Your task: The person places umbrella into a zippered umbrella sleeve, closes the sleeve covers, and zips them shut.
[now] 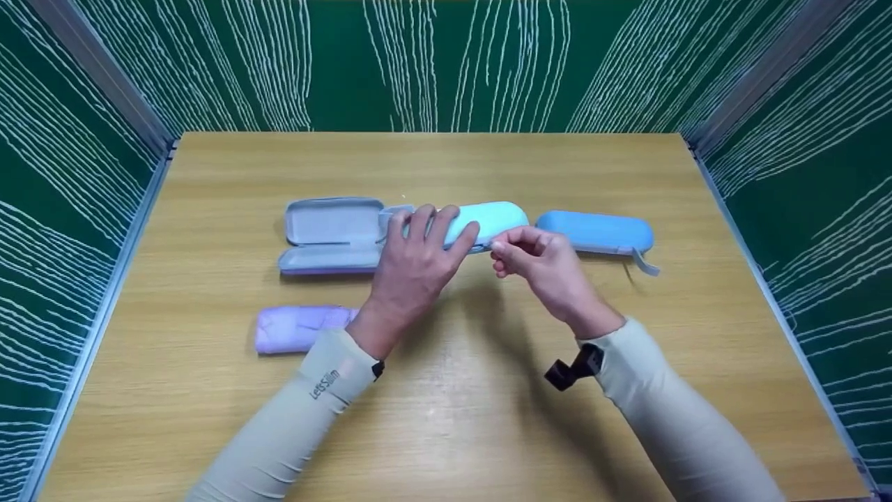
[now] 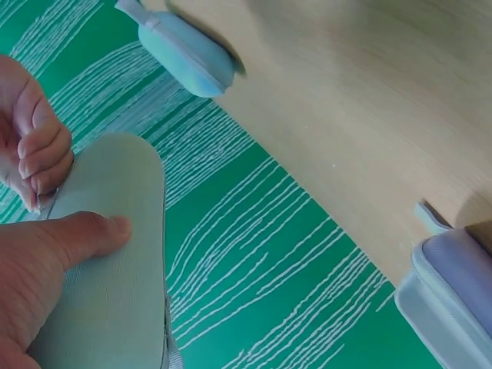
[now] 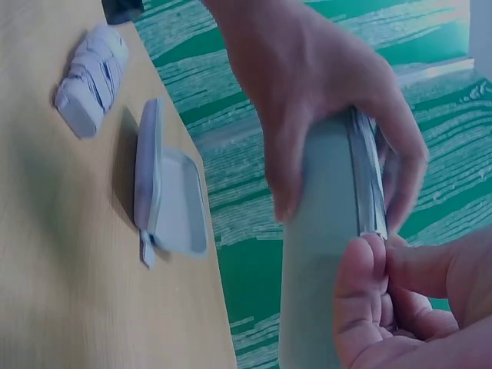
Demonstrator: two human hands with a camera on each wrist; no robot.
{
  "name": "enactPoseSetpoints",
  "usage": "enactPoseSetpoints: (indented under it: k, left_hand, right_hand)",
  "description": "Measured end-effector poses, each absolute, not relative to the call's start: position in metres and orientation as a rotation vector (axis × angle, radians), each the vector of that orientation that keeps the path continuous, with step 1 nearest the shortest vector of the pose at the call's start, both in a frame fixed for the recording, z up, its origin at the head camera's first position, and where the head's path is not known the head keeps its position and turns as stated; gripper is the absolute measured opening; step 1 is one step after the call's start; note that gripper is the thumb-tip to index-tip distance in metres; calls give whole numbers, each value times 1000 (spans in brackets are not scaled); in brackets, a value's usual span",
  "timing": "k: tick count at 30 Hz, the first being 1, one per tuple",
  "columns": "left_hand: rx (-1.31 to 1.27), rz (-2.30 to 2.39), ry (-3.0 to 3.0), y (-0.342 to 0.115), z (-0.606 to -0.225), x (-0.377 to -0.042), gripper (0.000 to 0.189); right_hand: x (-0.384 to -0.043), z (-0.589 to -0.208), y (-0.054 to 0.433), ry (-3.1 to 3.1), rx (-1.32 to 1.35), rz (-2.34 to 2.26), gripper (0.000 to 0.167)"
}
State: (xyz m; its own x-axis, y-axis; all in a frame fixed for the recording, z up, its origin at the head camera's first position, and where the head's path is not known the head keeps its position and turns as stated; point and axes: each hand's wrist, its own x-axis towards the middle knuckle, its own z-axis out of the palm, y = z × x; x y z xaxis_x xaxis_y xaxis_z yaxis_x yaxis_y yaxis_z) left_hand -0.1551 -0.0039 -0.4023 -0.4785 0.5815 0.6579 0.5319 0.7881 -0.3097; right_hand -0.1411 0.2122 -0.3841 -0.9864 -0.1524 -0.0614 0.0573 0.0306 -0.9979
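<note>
A mint-green zip case (image 1: 496, 217) is held up in the middle of the head view. My left hand (image 1: 418, 268) grips it from above, the thumb (image 2: 96, 234) lying across its broad face in the left wrist view. At its front edge my right hand (image 1: 547, 272) pinches at the zip. The right wrist view shows the zip (image 3: 369, 184) running along the side, its track ending at the right fingertips, which hide the pull.
Left of my hands a grey-lavender case (image 1: 334, 219) lies with its lid raised. A blue case (image 1: 599, 231) with a strap loop is at the right. Nearer me rests a purple wrapped bundle (image 1: 296, 329), partly behind the left arm. Green walls surround the wooden table (image 1: 446, 432).
</note>
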Motion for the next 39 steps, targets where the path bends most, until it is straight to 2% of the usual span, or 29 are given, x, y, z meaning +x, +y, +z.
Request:
enactPoseSetpoints:
  k: [6, 13, 22, 31, 39]
  left_hand:
    - [-824, -31, -2155, -10, -401, -156, 27]
    - [-841, -231, -2105, -17, -398, -157, 53]
    - [-896, -457, -2076, -23, -399, -157, 62]
    - [-1014, -668, -2022, -27, -400, -161, 62]
    - [-1187, -707, -1922, -24, -404, -164, 59]
  right_hand:
    - [-143, -386, 212, 2086, -120, -2085, 12]
    - [-147, -392, 221, 1841, -94, -2246, 8]
    - [-151, -398, 230, 1677, -161, -2375, 16]
    - [-158, -409, 240, 1554, -320, -2435, 20]
    - [-163, -417, 241, 1498, -352, -2449, 23]
